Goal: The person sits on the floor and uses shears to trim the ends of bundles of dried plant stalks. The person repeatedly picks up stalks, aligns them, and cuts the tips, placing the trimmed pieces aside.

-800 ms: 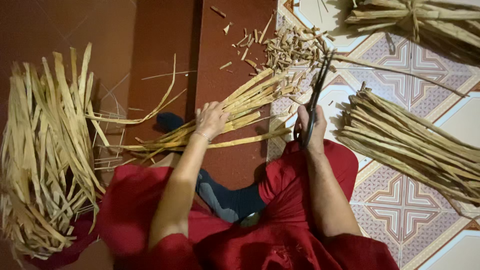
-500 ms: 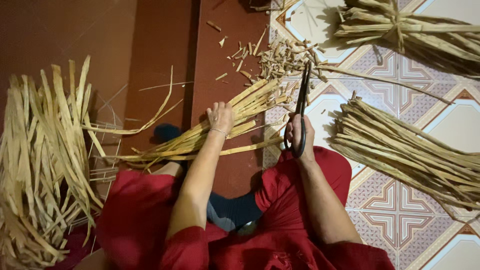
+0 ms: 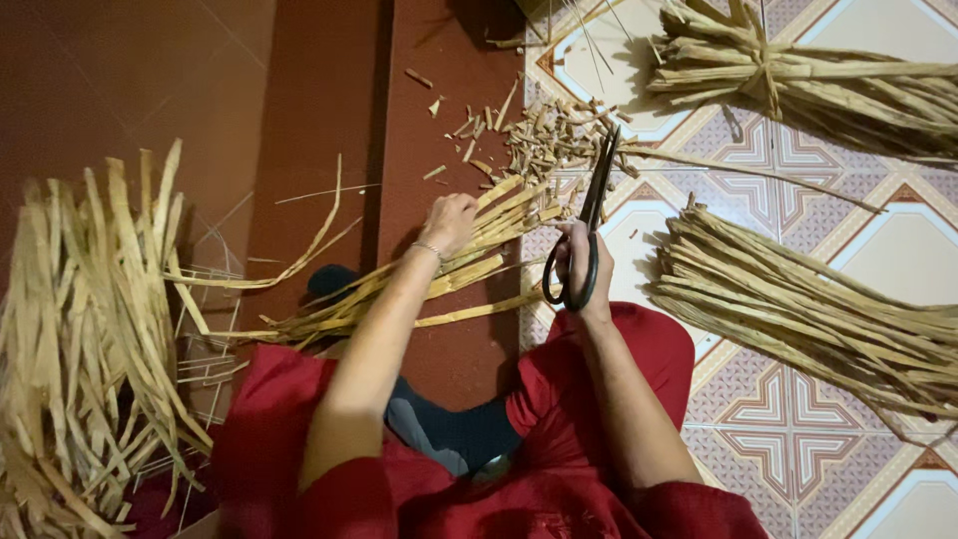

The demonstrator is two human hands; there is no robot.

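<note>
Left hand (image 3: 449,222) grips the strip bundle (image 3: 399,294); right hand (image 3: 579,262) clasps black scissors (image 3: 589,225). Trimmed scraps (image 3: 544,135) lie far; the right pile (image 3: 808,299) looks untrimmed.

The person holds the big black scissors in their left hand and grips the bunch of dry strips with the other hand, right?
Not quite. The head view shows the black scissors in the right hand. It is the left hand that grips the bunch of dry strips.
</note>
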